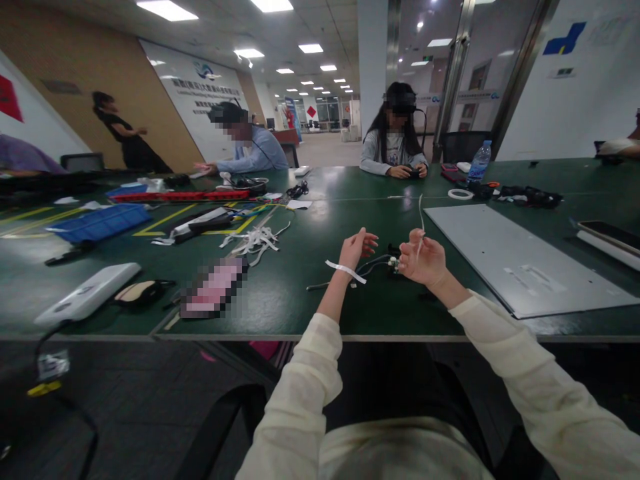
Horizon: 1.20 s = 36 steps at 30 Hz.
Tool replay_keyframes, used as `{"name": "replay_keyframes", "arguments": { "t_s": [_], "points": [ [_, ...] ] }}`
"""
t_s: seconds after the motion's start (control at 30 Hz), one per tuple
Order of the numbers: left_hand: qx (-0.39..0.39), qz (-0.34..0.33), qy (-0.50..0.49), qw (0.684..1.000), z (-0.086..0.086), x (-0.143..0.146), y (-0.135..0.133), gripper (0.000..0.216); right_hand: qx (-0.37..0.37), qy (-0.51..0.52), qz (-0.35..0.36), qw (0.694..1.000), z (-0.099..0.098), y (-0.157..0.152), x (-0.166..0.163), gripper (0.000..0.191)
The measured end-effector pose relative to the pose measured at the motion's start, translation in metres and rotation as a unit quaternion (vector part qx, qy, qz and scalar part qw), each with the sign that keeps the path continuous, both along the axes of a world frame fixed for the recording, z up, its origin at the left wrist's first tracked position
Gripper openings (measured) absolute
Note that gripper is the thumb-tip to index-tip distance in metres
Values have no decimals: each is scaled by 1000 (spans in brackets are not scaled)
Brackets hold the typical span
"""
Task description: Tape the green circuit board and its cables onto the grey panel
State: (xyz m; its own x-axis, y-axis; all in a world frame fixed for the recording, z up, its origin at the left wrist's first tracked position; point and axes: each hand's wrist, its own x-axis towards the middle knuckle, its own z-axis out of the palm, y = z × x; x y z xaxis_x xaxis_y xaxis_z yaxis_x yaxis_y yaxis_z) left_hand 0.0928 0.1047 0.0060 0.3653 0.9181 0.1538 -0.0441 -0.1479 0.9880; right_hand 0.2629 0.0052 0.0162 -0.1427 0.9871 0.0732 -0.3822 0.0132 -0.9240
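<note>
My right hand [423,259] is raised over the table, its fingers pinching a thin whitish strip [421,212] that stands up above the fingertips. To its left my left hand [356,247] is held with the fingers loosely bent and apart, and nothing shows in them. Another white strip [346,271] lies across my left wrist. Between and behind the two hands, a small part with a white connector [393,262] and dark cables [373,264] rests on the green table [300,293]. My right hand partly covers that part.
A large grey panel [520,250] lies on the right. To the left are a heap of white strips [257,240], a blurred pink phone-like object [215,287], a white power strip [90,291] and a blue tray [100,223]. A co-worker [395,140] sits opposite, near a water bottle [480,162].
</note>
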Motion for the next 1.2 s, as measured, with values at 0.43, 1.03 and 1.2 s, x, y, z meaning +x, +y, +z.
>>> {"name": "replay_keyframes", "arguments": {
  "t_s": [0.43, 1.03, 1.2],
  "points": [
    [116, 17, 127, 985, -7, 3, -3, 40, 35, -34, 114, 992, 2, 12, -40, 42],
    [101, -4, 80, 992, -5, 1, 2, 40, 178, -314, -178, 915, 3, 20, -31, 74],
    [145, -99, 146, 974, -9, 3, -2, 51, 161, -455, -372, 793, -5, 39, 30, 64]
  ]
}}
